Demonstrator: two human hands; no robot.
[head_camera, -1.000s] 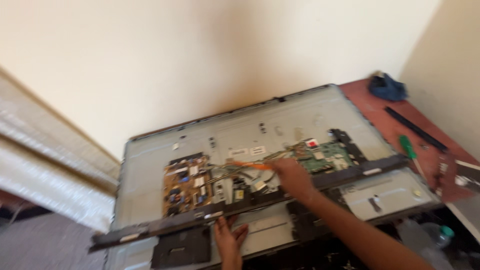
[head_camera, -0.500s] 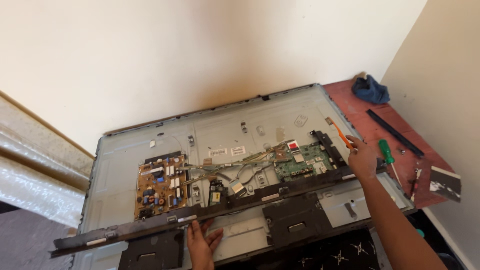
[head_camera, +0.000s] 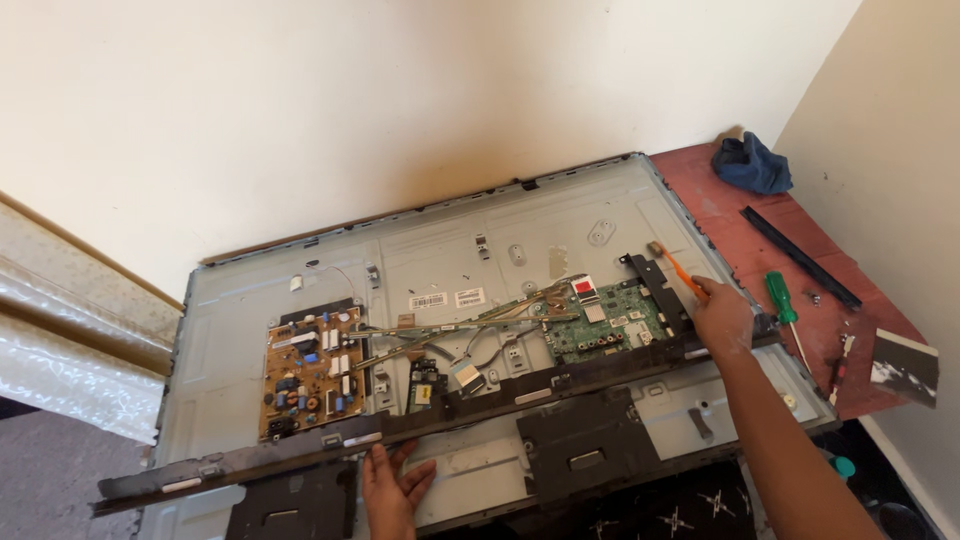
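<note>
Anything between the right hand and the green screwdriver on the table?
Nothing visible. The right hand holds an orange-handled tool at the panel's right edge; the green screwdriver lies just to its right on the red table, with only bare tabletop between them.

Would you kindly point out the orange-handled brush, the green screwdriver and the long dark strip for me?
orange-handled brush (head_camera: 678, 268): head view, on the orange handle above the right hand.
green screwdriver (head_camera: 780, 297): head view, on its green handle.
long dark strip (head_camera: 450, 410): head view, on its middle stretch.
</note>
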